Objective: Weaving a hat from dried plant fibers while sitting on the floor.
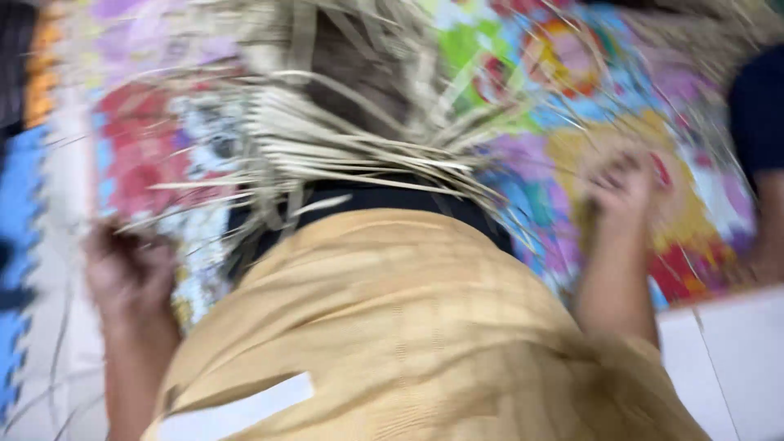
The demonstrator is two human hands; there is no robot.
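Blurred view, left hand (pixel 131 273) at 9 o'clock curled shut on straw strands (pixel 204 214), right hand (pixel 625 189) at 3 o'clock pinched on strands, straw bundle (pixel 343 122) at 12 o'clock, over colourful mat (pixel 572 73), tan cloth (pixel 408 343) at 6 o'clock.

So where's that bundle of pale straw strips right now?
In the head view the straw strips fan out at top centre, above the tan cloth, between the left hand and right hand.

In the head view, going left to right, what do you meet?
Person's left hand → bundle of pale dry straw-like strips above the tan woven cloth → person's right hand on the colourful patterned mat → another person's dark blue sleeve.
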